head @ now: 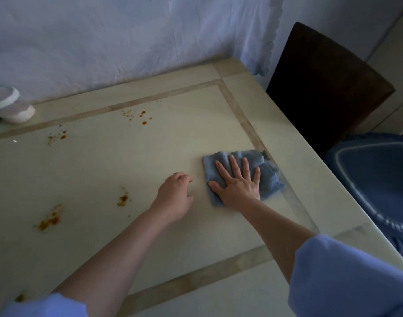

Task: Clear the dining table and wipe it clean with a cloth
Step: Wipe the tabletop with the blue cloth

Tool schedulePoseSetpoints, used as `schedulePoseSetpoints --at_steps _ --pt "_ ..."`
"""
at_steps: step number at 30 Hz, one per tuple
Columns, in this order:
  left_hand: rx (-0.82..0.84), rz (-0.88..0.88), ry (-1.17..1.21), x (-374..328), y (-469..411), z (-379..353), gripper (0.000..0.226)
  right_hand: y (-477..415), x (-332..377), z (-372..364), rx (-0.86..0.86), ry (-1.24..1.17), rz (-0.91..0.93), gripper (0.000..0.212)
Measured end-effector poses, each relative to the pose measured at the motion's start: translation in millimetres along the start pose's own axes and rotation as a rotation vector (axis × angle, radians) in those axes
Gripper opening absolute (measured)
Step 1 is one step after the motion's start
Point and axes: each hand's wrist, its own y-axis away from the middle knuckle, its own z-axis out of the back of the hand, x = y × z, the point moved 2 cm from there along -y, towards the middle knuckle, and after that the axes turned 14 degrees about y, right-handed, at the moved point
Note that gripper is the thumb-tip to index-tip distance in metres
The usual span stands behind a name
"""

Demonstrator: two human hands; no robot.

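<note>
Orange stains (49, 219) at 8 o'clock on surface (150, 152), not yet wiped. Left hand (174, 197) near centre, fingers (184, 178) loosely curled, tips on surface, holding nothing. Just right of it, blue cloth (270, 179) at 3 o'clock, folded flat by inlaid border. Soft, light, limp; likely bunches if dragged by an edge, so best pressed from on top. Right hand (238, 187) flat on cloth, fingers (234, 165) straight, spread, pressing, not gripping.

Home dining corner: stained cream table (150, 145), dark wooden chair (321, 83), blue bin (374, 179).
</note>
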Motion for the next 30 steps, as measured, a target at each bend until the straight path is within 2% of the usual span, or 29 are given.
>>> schedulePoseSetpoints --at_steps 6,9,11,17,23,27,30 --pt "-0.091 0.000 -0.008 36.4 53.9 22.8 0.045 52.0 115.4 -12.1 -0.022 0.008 0.251 0.064" --pt "-0.100 0.012 -0.001 41.3 66.5 25.1 0.042 60.8 122.2 -16.5 -0.026 0.038 0.293 0.063" --pt "-0.089 -0.003 0.000 33.8 66.7 18.7 0.041 61.8 100.3 -19.1 -0.028 0.012 0.274 0.062" --pt "0.029 -0.147 0.025 -27.6 59.0 -21.1 0.042 90.8 3.6 -31.0 -0.048 -0.036 0.051 0.061" --pt "0.178 -0.239 0.038 -66.5 70.6 -56.4 0.046 132.0 -61.9 -43.5 0.026 -0.093 -0.162 0.061" --pt "0.189 -0.221 0.020 -41.2 80.5 -45.0 0.049 140.8 -35.8 -39.8 0.077 -0.103 -0.232 0.063" --pt "0.136 -0.152 0.014 -9.8 76.6 -23.4 0.049 132.7 21.4 -36.2 0.059 -0.060 -0.088 0.062"
